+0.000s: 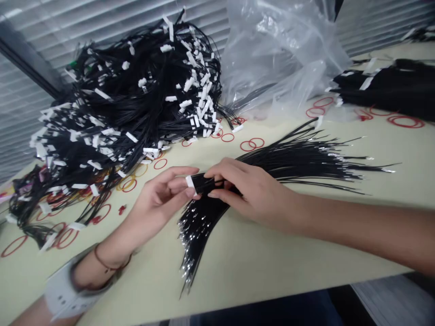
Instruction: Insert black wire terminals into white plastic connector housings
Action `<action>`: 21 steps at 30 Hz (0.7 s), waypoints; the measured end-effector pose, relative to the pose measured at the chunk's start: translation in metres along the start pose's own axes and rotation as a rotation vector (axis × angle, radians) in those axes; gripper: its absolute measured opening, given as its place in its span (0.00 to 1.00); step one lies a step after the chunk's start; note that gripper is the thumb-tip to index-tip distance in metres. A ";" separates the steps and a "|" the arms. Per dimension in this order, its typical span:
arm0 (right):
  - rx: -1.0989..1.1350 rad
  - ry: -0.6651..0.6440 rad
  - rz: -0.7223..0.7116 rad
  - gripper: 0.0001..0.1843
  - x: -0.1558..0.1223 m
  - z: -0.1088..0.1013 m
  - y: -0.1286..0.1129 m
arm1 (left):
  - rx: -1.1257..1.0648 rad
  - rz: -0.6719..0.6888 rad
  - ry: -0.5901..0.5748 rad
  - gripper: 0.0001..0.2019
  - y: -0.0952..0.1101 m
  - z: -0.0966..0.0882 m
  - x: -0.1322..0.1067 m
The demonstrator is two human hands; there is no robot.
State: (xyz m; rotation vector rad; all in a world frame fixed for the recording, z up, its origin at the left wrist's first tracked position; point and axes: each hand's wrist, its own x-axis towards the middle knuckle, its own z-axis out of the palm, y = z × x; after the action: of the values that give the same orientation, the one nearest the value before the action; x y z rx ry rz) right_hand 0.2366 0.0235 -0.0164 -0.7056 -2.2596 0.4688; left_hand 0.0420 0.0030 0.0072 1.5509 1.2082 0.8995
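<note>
My hands meet over a bundle of thin black wires on the pale green tabletop. My left hand pinches a white plastic connector at the bundle's narrow middle. My right hand wraps over the black wires just beside it. From there the wires fan out in two sprays, to the upper right and to the lower left, with shiny bare metal tips. Part of the bundle is hidden by my fingers.
A large heap of black wires with white connectors fills the left. A clear plastic bag lies behind, and another black wire bundle lies at the right. Red rubber bands are scattered about. Window blinds stand beyond the table.
</note>
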 end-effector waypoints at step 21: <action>-0.363 -0.119 -0.393 0.11 -0.005 0.009 -0.017 | -0.076 -0.065 0.074 0.12 0.033 -0.001 0.000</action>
State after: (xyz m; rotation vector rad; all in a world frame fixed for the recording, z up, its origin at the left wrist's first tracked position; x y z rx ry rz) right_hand 0.2271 0.0063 -0.0169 -0.3930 -2.5467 -0.0949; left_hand 0.0503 0.0007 0.0394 1.4210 1.2552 0.9572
